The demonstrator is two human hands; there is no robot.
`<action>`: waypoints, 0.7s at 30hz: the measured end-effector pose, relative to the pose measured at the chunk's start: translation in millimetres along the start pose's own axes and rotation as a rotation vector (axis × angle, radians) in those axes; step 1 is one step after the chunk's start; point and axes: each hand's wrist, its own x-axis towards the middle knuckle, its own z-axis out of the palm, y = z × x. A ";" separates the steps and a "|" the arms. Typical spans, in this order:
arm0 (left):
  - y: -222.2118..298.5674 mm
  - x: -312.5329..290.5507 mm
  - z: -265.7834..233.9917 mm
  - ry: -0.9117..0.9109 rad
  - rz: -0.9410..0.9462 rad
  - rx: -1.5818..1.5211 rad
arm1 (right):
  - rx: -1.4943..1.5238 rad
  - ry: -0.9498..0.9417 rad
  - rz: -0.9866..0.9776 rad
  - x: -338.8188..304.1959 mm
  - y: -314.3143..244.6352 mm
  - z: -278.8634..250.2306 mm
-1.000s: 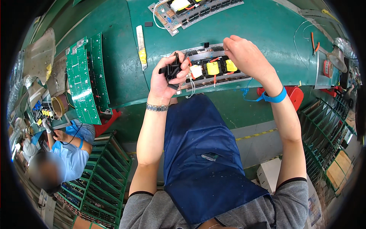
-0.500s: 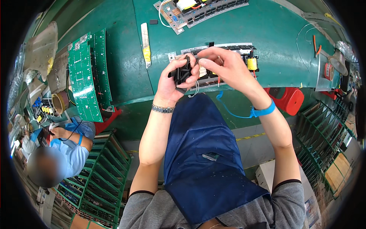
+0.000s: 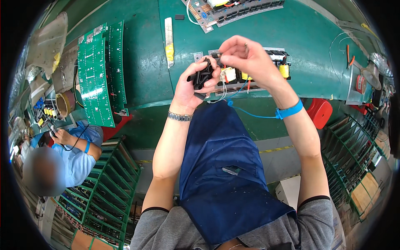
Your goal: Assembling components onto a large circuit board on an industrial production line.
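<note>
Several short black tube-like pieces (image 3: 203, 76) are bunched in my left hand (image 3: 186, 89), its fingers curled round them. Just to the right, my right hand (image 3: 256, 62) is raised over a circuit board (image 3: 273, 53), thumb and bent fingers brought together. Whatever its fingertips hold, if anything, is too small to make out. The board lies near the table's front edge and carries black parts and a yellow-wrapped component (image 3: 284, 71). White wires (image 3: 224, 91) hang from it towards me. My hands cover much of its left part.
A second populated board (image 3: 243, 14) lies at the back of the green table (image 3: 141, 62). Green circuit boards (image 3: 93, 79) stand at left, near a yellow-and-white strip (image 3: 168, 43). A blue wrist strap (image 3: 289, 109) trails its cord by the board. A co-worker (image 3: 79, 162) sits at left; a red stool (image 3: 320, 113) stands right.
My right hand has drawn a little away from my left, and more of the board shows between them. The view has shifted slightly. My left hand keeps hold of the black pieces.
</note>
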 end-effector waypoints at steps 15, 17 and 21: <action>8.5 -18.6 -22.3 0.057 0.063 -0.040 | -0.798 -0.023 -0.170 42.4 1.2 -9.5; 8.6 -18.8 -22.4 0.055 0.065 -0.021 | -0.829 -0.039 -0.148 44.4 -0.5 -8.2; 8.0 -19.2 -20.7 0.054 0.069 0.035 | -0.912 -0.089 -0.121 48.0 1.7 -11.1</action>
